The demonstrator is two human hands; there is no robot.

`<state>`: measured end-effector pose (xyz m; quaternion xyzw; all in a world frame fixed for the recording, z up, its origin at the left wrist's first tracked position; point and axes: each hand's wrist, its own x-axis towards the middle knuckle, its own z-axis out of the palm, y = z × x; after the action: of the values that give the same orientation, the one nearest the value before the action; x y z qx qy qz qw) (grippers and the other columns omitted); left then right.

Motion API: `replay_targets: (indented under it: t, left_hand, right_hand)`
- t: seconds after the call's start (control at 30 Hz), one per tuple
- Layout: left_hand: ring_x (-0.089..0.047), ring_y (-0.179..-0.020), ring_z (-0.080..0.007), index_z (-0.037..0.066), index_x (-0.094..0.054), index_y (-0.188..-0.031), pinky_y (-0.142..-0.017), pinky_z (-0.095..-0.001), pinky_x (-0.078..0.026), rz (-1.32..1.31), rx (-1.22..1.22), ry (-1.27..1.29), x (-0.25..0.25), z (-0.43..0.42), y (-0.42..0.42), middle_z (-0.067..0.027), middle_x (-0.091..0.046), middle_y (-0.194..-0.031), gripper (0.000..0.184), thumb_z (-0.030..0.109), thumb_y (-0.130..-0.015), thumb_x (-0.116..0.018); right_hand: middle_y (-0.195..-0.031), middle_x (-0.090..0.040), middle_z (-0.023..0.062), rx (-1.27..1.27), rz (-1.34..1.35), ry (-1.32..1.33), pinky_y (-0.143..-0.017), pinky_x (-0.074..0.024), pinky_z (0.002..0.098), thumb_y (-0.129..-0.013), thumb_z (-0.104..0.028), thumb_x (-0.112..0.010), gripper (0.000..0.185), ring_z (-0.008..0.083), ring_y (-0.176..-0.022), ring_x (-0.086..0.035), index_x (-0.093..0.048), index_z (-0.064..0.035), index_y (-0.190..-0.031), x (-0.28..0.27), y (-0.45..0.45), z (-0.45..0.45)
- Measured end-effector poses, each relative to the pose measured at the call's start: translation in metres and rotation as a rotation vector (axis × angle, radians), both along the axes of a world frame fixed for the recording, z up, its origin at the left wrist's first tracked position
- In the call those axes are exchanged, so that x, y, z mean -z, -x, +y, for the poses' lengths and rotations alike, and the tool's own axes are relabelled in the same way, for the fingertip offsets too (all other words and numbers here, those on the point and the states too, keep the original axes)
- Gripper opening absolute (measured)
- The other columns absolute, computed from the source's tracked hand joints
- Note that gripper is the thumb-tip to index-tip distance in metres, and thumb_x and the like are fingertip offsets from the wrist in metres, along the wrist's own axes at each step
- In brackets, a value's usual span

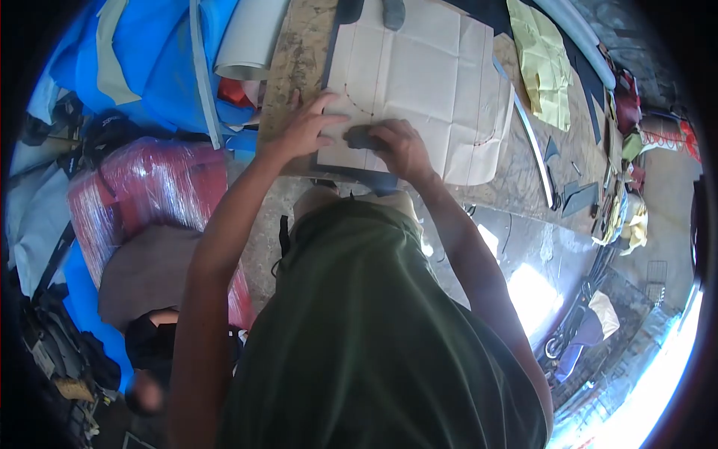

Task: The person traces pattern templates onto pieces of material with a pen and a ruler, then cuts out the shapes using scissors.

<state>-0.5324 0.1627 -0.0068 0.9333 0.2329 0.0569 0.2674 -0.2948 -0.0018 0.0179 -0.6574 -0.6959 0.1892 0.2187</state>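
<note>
A creased, pale paper pattern (419, 82) with drawn lines and a dotted curve lies over dark sheet material (351, 173) on the worktable. Spread fingers of my left hand (301, 133) rest at the paper's left edge, holding nothing. My right hand (404, 152) grips a dark, stone-like block (362, 138) near the paper's lower edge; its underside is hidden. A second dark grey block (393, 13) sits on the paper at the far side.
On the wooden table (299, 52) lie a yellow paper pattern (540, 63), a long metal strip (535, 146) and dark scraps (580, 198). Rolls and blue sheeting (161, 60) are at left. A plastic-wrapped red bundle (161, 179) stands below, near another person (149, 337).
</note>
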Motion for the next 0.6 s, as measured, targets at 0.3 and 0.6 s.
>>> replay_targets:
  t: [0.3, 0.6]
  left_hand:
    - [-0.018, -0.16, -0.0203, 0.026, -0.047, -0.157, -0.125, -0.0705, -0.005, 0.081, 0.187, 0.013, -0.003, 0.018, 0.02, -0.001, -0.032, -0.17, 0.098, 0.027, -0.068, -0.089]
    - [-0.016, -0.161, -0.02, 0.026, -0.046, -0.158, -0.125, -0.0707, -0.004, 0.183, 0.173, 0.043, -0.012, 0.016, 0.016, 0.0011, -0.028, -0.172, 0.102, 0.028, -0.065, -0.09]
  right_hand:
    - [-0.124, -0.066, -0.0031, 0.093, 0.095, -0.018, -0.096, -0.0477, 0.0433, -0.069, -0.007, -0.078, 0.056, 0.0271, -0.116, -0.058, -0.072, -0.0255, -0.121, 0.014, -0.001, -0.005]
    - [-0.127, -0.067, -0.0076, 0.098, 0.056, 0.004, -0.096, -0.0446, 0.042, -0.067, -0.01, -0.08, 0.056, 0.0254, -0.115, -0.058, -0.074, -0.0281, -0.119, 0.011, 0.004, -0.007]
